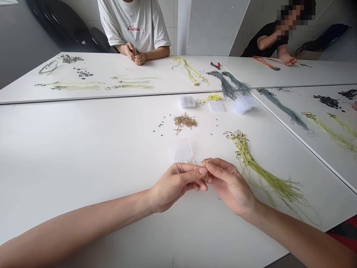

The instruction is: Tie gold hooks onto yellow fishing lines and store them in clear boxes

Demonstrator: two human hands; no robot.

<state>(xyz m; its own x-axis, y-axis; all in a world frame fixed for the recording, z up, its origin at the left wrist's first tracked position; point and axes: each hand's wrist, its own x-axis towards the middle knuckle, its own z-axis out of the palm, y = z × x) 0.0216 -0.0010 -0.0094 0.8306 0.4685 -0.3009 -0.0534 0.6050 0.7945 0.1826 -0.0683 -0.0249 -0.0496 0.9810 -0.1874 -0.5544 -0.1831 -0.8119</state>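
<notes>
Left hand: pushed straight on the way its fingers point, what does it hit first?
The right hand, most likely: it sits directly ahead of the left hand, with hardly any gap showing between them. Contact is hard to judge from this one view.

Desk point(83, 149): smooth, satiny
Cord bundle point(259, 168): matt fibre
Clip pile point(185, 121): shiny metal
Box point(182, 149): smooth, translucent plastic
Shirt point(139, 39): matt cloth

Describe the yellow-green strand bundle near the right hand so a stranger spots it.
On the nearest white table, find the person's right hand. Beyond it, rightward, lies the yellow-green bundle, one end fanned out, thicker-looking than similar bundles farther off.
</notes>
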